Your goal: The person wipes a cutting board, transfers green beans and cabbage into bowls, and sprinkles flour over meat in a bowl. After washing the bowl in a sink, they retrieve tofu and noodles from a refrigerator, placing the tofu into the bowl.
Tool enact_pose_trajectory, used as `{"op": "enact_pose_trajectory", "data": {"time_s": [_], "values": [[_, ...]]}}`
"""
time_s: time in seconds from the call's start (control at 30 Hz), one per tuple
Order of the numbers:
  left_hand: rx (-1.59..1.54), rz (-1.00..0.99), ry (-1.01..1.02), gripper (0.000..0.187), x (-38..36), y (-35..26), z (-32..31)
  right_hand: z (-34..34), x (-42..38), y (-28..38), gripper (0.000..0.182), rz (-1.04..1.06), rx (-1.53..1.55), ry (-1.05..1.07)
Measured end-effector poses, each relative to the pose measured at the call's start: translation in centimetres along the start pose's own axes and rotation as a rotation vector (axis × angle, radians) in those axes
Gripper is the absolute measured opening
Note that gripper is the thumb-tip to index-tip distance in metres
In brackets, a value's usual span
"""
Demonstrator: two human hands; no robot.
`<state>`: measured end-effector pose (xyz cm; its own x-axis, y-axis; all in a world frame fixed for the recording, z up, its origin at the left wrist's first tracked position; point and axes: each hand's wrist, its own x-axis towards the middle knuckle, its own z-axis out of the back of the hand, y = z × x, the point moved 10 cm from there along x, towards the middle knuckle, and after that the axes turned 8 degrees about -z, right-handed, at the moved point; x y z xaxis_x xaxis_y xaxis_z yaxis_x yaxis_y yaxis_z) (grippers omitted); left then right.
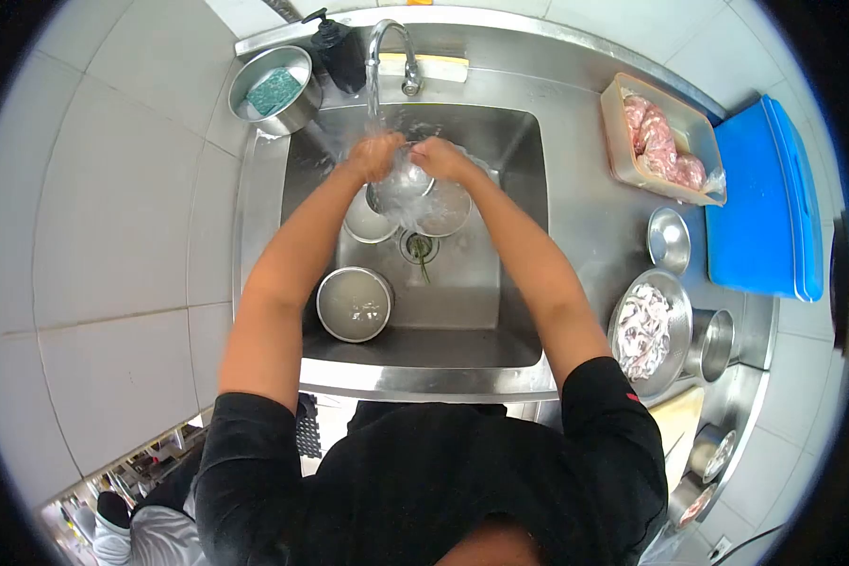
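Under the running faucet [391,52], my left hand [377,157] and my right hand [441,158] are closed around the rim of a shiny metal bowl [407,181]. Water splashes over the bowl and blurs its shape. Below it in the sink, two round metal containers, one at left [368,224] and one at right [445,209], stand partly hidden. A metal pot [354,304] holding cloudy water sits nearer to me. Some green stalks [423,255] lie over the drain.
A metal pot with a green sponge [274,91] and a black pump bottle [338,52] stand back left. On the right counter are a tub of bagged meat [665,141], a blue box [759,208], a small bowl [669,241] and a bowl of pale strips [646,330].
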<state>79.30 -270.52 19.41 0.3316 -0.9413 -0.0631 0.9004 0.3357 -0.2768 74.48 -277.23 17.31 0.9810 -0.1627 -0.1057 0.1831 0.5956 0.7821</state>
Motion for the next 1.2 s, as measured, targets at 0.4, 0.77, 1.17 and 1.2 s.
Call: {"op": "enact_pose_trajectory", "data": {"time_s": [0.4,0.77,1.17,1.2], "values": [[0.265,-0.013,-0.401,0.022,-11.2,-4.7,8.6,6.8,4.6,12.0,0.02,0.249,-0.925,-0.343],[0.502,-0.177,-0.559,0.016,-21.8,-11.7,12.3,4.9,6.2,2.7,0.024,-0.056,-0.843,-0.295],[-0.263,0.791,-1.559,0.012,-63.0,-17.9,6.1,-1.8,-11.6,20.7,0.019,0.159,0.324,-0.191],[-0.351,0.941,-1.564,0.011,-67.2,-19.6,2.6,-4.3,-16.0,24.5,0.019,0.371,0.254,-0.272]]}}
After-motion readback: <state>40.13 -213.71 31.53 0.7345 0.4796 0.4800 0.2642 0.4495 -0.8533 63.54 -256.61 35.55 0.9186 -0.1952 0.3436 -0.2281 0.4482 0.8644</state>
